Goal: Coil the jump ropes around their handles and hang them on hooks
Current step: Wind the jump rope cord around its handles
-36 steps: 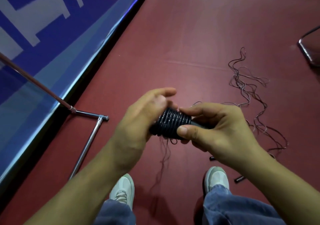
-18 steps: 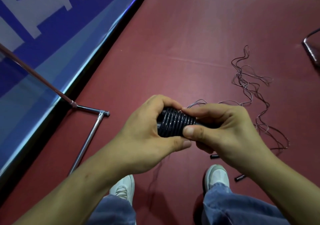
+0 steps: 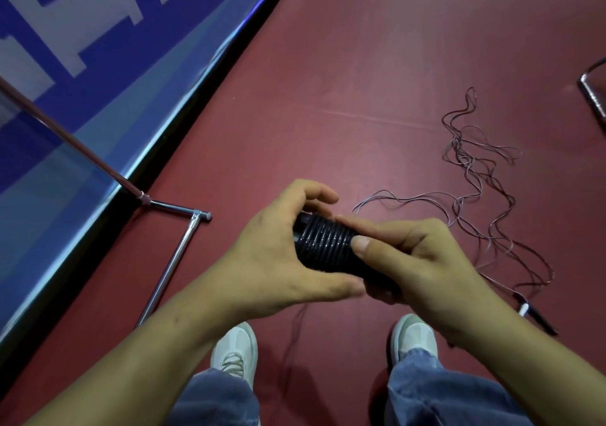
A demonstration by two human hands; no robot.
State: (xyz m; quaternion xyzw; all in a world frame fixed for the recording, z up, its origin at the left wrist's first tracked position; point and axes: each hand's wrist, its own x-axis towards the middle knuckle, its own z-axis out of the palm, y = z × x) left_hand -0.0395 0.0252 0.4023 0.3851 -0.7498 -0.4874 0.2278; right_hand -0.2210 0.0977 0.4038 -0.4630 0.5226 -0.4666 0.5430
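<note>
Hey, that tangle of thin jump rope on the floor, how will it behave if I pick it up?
Probably floppy: the loose jump ropes lie in wavy, crossing loops, so strands would droop and may snag together. They look thin, so likely light. The black handle at the near end would probably dangle.

Dark red floor (image 3: pixel 360 64); blue-white banner (image 3: pixel 82 48) along left edge; chrome tube stand (image 3: pixel 170 261) beside it.
</note>
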